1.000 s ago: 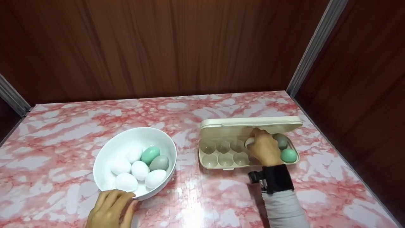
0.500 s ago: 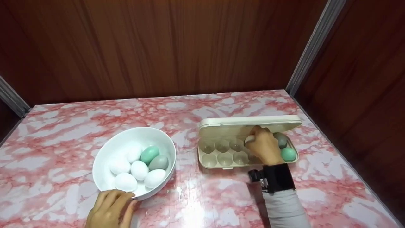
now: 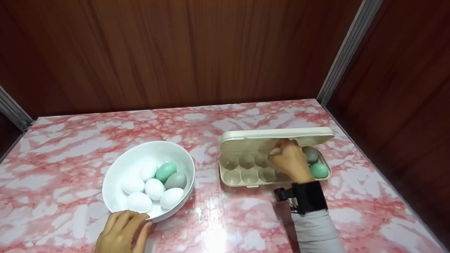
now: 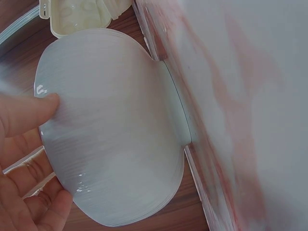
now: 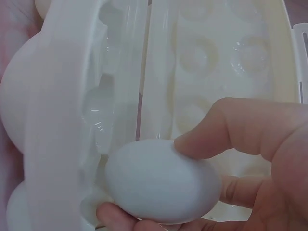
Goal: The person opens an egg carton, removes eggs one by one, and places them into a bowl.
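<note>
From the head view I see my right hand (image 3: pixel 291 162) inside the open cream plastic egg carton (image 3: pixel 246 168) on the pink marbled surface (image 3: pixel 246 218), fingers curled round a white egg (image 3: pixel 275 151) over the back row of cups, about the middle of the carton. To the right of that hand, a grey egg (image 3: pixel 312 154) and a green egg (image 3: pixel 320 170) sit in the carton's right-end cups. The carton's lid (image 3: pixel 277 134) stands open behind the hand. My left hand (image 3: pixel 121 233) rests on the near rim of the round white bowl (image 3: pixel 116 175), fingers bent over the edge and gripping it; the bowl holds several white eggs plus one green and one grey.

In the left wrist view the white bowl (image 4: pixel 120 130) fills the frame from its outer side, with my left hand (image 4: pixel 24 163) against its wall, a fingertip and thumb pressed to the outside. A corner of the carton (image 4: pixel 77 14) shows at the top.

In the right wrist view the white egg (image 5: pixel 161 180) is pinched between thumb and fingers (image 5: pixel 231 130) of my right hand (image 5: pixel 260 178), held just above the carton's moulded cups (image 5: pixel 221 57). I cannot tell whether it touches a cup.
</note>
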`<state>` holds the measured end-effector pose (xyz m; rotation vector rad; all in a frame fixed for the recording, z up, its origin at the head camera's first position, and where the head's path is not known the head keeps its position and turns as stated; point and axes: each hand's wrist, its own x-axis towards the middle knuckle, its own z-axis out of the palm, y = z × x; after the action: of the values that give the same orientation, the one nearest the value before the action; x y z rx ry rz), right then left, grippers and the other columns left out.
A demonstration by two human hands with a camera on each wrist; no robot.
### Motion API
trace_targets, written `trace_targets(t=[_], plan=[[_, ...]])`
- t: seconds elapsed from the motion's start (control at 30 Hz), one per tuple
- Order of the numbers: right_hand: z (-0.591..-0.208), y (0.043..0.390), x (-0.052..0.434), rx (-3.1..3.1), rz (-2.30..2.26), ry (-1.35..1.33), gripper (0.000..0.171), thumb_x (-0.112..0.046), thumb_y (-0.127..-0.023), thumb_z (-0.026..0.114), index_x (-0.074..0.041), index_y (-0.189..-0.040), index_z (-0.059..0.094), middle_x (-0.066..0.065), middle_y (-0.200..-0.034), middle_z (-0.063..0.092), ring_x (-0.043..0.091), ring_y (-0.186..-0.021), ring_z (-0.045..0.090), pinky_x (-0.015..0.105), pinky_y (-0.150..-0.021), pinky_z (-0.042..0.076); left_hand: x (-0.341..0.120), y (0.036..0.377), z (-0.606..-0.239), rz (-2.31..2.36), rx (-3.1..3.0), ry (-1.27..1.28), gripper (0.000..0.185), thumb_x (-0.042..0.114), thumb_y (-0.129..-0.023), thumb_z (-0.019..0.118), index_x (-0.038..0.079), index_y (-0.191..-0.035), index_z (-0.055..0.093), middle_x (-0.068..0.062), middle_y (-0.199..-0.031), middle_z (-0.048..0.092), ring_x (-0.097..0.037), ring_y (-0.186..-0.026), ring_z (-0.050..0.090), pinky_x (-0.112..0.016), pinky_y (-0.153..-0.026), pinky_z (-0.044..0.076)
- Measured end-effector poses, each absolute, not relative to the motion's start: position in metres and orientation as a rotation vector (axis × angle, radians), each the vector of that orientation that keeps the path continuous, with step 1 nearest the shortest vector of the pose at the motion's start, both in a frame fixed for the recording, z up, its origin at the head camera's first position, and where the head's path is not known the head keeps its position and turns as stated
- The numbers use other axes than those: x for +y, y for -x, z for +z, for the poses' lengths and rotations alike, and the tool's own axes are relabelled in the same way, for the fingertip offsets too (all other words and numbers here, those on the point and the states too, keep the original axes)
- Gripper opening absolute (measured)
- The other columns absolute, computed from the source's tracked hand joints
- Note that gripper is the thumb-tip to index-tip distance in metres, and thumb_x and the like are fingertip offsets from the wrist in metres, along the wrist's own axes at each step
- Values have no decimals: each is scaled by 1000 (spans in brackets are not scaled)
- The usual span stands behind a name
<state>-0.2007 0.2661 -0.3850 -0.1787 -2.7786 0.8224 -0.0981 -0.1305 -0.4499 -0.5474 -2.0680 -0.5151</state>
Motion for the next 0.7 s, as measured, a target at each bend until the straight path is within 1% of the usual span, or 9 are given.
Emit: trace_targets(t=[0.23, 0.43, 0.53, 0.7], plan=[[-385, 201, 264, -2775, 834, 159, 16, -8, -74, 49, -6, -83, 62, 21, -96, 62, 36, -94, 60, 55, -79, 51, -131, 98, -450, -515, -2069, 553, 61, 50, -104, 40, 9, -73, 72, -2, -72, 63, -21, -72, 54, -22, -57, 49], [-383, 200, 262, -2793, 845, 172, 26, -9, -75, 52, -5, -96, 66, 23, -106, 62, 39, -102, 61, 56, -86, 51, -131, 98, -450, -508, -2068, 555, 62, 50, -104, 40, 9, -72, 73, -2, -71, 63, -21, -71, 55, -22, -56, 49], [-382, 200, 260, -2792, 846, 175, 26, -10, -75, 53, -4, -97, 66, 22, -107, 62, 38, -101, 61, 55, -87, 51, -131, 99, -450, -510, -2068, 554, 61, 49, -104, 40, 9, -72, 72, -2, -71, 63, -21, -72, 55, -23, -57, 50], [-382, 199, 255, -2774, 833, 139, 27, -11, -72, 58, -4, -97, 67, 20, -103, 62, 36, -98, 61, 51, -86, 50, -131, 99, -450, -510, -2068, 558, 60, 49, -104, 40, 9, -72, 72, -2, -71, 63, -21, -72, 55, -23, -57, 49]])
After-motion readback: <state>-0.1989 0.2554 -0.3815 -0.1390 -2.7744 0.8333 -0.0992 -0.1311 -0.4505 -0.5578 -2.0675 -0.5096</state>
